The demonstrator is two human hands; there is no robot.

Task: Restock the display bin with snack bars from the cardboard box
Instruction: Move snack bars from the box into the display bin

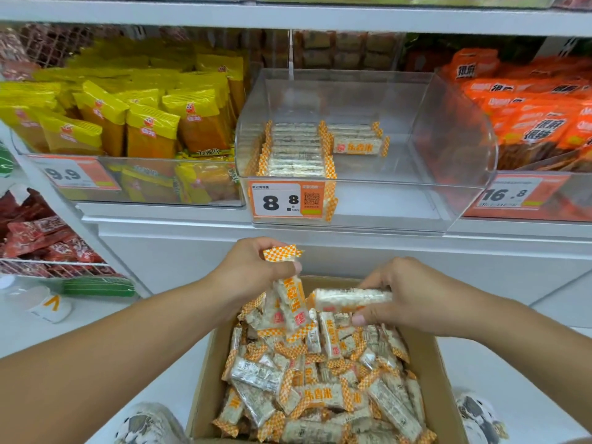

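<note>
The snack bars [320,379] lie heaped in the cardboard box [205,379] on the floor, while the clear display bin [448,149] on the shelf above holds only two short rows at its left. The left hand [253,270] pinches a few bars by their upper wrapper ends so they dangle; the right hand [403,293] grips one bar lying sideways. Risk: the dangling bars may slip from the thin wrapper tails during the lift, and bars dropped in carelessly may topple the stacked rows.
</note>
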